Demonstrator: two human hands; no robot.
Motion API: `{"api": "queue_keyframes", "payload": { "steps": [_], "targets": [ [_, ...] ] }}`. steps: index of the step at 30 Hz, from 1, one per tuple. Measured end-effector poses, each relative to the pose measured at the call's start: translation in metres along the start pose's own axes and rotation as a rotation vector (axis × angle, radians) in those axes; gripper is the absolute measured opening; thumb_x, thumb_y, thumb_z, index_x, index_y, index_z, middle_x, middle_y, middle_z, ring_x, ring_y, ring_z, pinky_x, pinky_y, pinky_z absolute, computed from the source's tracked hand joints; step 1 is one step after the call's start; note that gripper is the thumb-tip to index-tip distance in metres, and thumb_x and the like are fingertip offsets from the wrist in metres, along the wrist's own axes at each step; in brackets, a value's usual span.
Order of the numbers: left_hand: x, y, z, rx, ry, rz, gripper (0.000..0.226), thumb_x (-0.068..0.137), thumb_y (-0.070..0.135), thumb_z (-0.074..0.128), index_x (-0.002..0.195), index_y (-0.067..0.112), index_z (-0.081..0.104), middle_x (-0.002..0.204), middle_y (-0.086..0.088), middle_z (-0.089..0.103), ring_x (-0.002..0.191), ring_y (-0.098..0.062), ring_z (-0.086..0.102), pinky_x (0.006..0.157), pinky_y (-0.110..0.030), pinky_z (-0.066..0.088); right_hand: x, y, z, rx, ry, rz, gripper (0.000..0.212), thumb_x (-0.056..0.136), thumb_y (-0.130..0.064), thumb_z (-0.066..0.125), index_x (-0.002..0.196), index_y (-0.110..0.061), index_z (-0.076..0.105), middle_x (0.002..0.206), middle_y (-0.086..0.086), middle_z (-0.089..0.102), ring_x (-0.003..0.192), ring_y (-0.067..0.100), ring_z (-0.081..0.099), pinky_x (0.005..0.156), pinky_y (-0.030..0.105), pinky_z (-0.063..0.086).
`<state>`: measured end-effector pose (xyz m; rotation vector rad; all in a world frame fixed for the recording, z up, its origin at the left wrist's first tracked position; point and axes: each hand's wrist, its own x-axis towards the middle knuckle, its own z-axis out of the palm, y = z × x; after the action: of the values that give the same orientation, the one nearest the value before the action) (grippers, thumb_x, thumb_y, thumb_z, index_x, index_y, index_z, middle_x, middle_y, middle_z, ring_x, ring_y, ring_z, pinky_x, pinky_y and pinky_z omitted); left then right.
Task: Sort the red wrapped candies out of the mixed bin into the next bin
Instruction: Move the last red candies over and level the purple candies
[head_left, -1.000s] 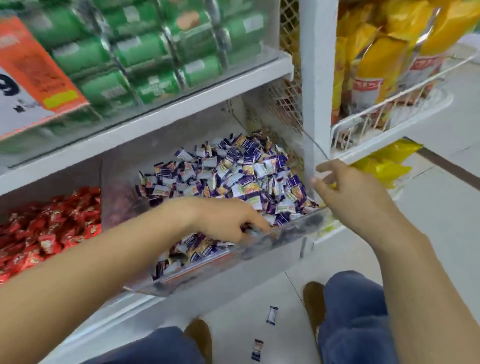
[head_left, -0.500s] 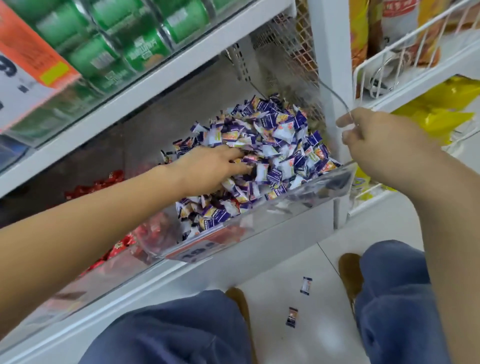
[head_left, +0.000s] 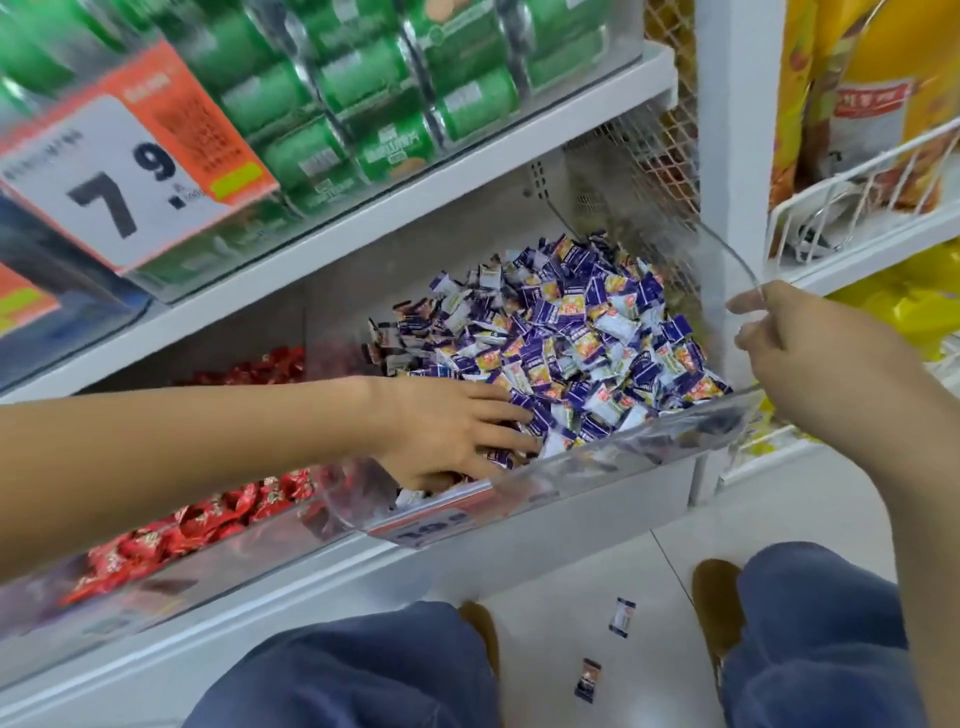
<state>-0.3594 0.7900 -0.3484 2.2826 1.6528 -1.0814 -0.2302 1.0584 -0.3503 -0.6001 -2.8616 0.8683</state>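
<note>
The left hand (head_left: 447, 431) reaches into the mixed bin (head_left: 597, 457), a clear plastic bin on the low shelf. Its fingers (head_left: 498, 415) are spread out and lie flat on the pile of purple and white candies (head_left: 566, 332), near the front wall of the bin. The fingertips dig a little into the pile. I cannot tell if it holds any candy under the palm.

The right hand (head_left: 795, 338) is up at the right side of the bin. Its thumb and first finger pinch the thin edge of the clear lid (head_left: 737, 265), which is lifted up above the bin. The other fingers are curled loosely.

The red wrapped candies (head_left: 208, 514) lie in the next bin (head_left: 130, 582), just to the left of the mixed bin. No red candy can be seen on top of the purple pile.

Green packs (head_left: 363, 114) sit on the shelf above, with a big price sign (head_left: 124, 176) in front. Yellow bags (head_left: 862, 93) stand in a white wire basket (head_left: 852, 192) to the right.

Two small candies, one (head_left: 622, 616) and another (head_left: 587, 679), lie on the floor (head_left: 597, 587) between the person's knees in blue trousers (head_left: 821, 639).
</note>
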Motion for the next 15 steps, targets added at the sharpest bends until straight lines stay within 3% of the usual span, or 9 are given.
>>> {"api": "queue_keyframes", "payload": {
  "steps": [2,4,7,11,13,15],
  "targets": [
    [0.01,-0.005,0.003,0.073,-0.067,-0.027,0.055,0.08,0.034,0.058,0.13,0.02,0.039,0.149,-0.015,0.034,0.138,-0.042,0.027,0.113,-0.057,0.017,0.001,0.0,0.001,-0.006,0.003,0.003,0.029,0.095,-0.018,0.042,0.122,-0.02,0.051,0.107,0.017,0.065,0.085,0.036,0.059,0.074,0.04,0.047],
    [0.024,-0.002,0.007,0.122,-0.132,-0.098,0.051,0.091,0.025,0.05,0.137,0.02,0.03,0.154,-0.013,0.022,0.14,-0.045,0.016,0.112,-0.062,0.005,0.002,-0.001,0.001,-0.01,0.008,0.009,0.029,0.096,-0.018,0.041,0.123,-0.02,0.052,0.108,0.017,0.065,0.09,0.037,0.058,0.076,0.041,0.047],
    [0.041,-0.001,0.006,0.163,-0.19,-0.304,0.047,0.095,0.017,0.045,0.139,0.018,0.031,0.157,-0.011,0.007,0.138,-0.048,0.014,0.11,-0.065,0.009,0.002,-0.003,0.001,-0.031,0.01,0.023,0.03,0.096,-0.018,0.041,0.124,-0.02,0.052,0.11,0.016,0.065,0.095,0.036,0.057,0.075,0.039,0.044],
    [0.025,-0.033,-0.006,0.022,-0.063,-0.682,0.042,0.095,0.03,0.049,0.133,0.016,0.039,0.156,-0.01,0.012,0.137,-0.042,0.022,0.108,-0.055,0.028,0.003,-0.001,0.0,-0.035,-0.004,0.02,0.03,0.095,-0.015,0.041,0.123,-0.02,0.053,0.111,0.015,0.066,0.095,0.035,0.057,0.074,0.038,0.042],
    [0.004,-0.045,-0.005,-0.073,-0.019,-0.75,0.04,0.094,0.035,0.049,0.129,0.015,0.046,0.156,-0.008,0.017,0.139,-0.04,0.021,0.108,-0.051,0.027,0.003,0.0,0.0,-0.028,-0.007,0.024,0.03,0.096,-0.016,0.041,0.123,-0.02,0.053,0.111,0.015,0.066,0.098,0.035,0.056,0.075,0.038,0.042],
    [-0.016,-0.045,0.0,-0.074,0.011,-0.731,0.036,0.085,0.032,0.06,0.117,0.014,0.063,0.149,-0.009,0.037,0.138,-0.043,0.024,0.112,-0.055,0.019,0.003,0.0,0.0,-0.03,-0.006,0.019,0.03,0.096,-0.015,0.041,0.122,-0.02,0.053,0.111,0.015,0.066,0.097,0.035,0.057,0.072,0.037,0.042]
  ]
}}
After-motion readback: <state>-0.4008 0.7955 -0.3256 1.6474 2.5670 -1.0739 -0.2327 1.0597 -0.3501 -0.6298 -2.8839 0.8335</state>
